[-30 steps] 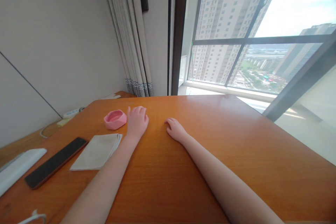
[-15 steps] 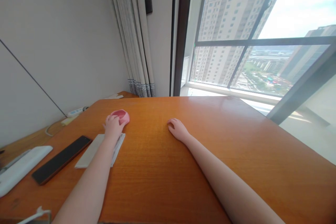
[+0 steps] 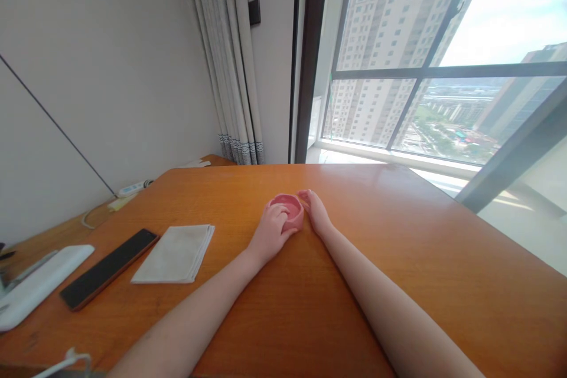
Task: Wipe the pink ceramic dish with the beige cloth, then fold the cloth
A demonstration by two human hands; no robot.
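Hands around a pink dish (image 3: pixel 289 211) mid-counter.
Left hand (image 3: pixel 269 233) grips the dish from 7 o'clock, fingers (image 3: pixel 280 214) curled over its near rim; right hand (image 3: pixel 317 215) lies flat against its 3 o'clock side, fingers straight. Small, round and glossy, the dish has thick walls and a shallow hollow; its near wall is hidden by the left hand. Smooth orange wood grain covers the counter (image 3: pixel 398 260). At 9 o'clock lie a folded pale cloth (image 3: pixel 175 253), then a flat black phone (image 3: pixel 109 268); a white slab (image 3: pixel 39 283) is cut off at the frame edge.
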